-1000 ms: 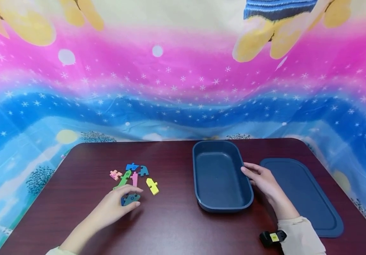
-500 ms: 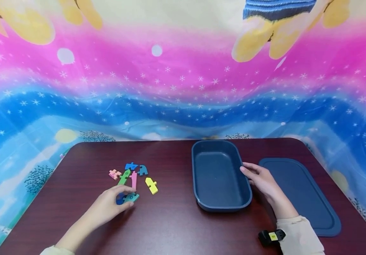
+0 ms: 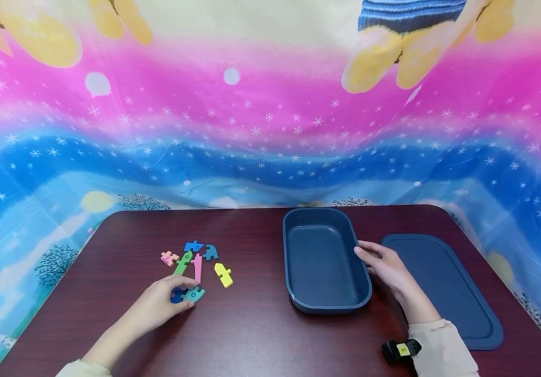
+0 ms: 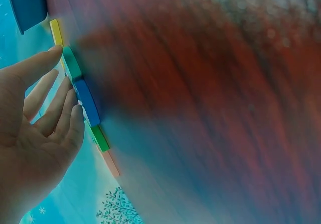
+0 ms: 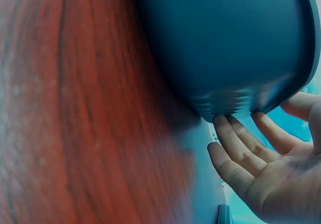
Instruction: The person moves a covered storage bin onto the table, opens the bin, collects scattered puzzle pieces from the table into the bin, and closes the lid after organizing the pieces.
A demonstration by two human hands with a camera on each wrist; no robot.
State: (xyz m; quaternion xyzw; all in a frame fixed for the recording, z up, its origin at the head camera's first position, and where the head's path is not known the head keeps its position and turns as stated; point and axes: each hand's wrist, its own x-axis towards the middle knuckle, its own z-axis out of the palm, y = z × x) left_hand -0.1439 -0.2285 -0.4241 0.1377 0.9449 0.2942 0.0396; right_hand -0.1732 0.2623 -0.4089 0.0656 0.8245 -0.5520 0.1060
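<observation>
My left hand (image 3: 162,298) is low over a cluster of puzzle pieces, its thumb and index finger at the two sides of a teal puzzle piece (image 3: 194,295). A dark blue puzzle piece (image 3: 177,296) lies beside the teal one, partly covered by the fingers. In the left wrist view, the thumb tip meets the end of the teal piece (image 4: 71,63). My right hand (image 3: 390,269) touches the right side of a deep navy box (image 3: 327,306), with the thumb at its rim. The right wrist view has mostly straight fingers resting on the box's outer wall (image 5: 235,48).
Beyond the left hand lie green (image 3: 184,263), pink (image 3: 197,267), salmon (image 3: 168,257), blue (image 3: 194,245) and yellow (image 3: 223,275) puzzle pieces. A flat navy lid (image 3: 444,293) is right of the box. A patterned cloth (image 3: 270,131) hangs behind the table (image 3: 251,340).
My left hand has shifted slightly left, and its thumb and index finger have drawn closer about the teal piece. The right hand and the box keep their places.
</observation>
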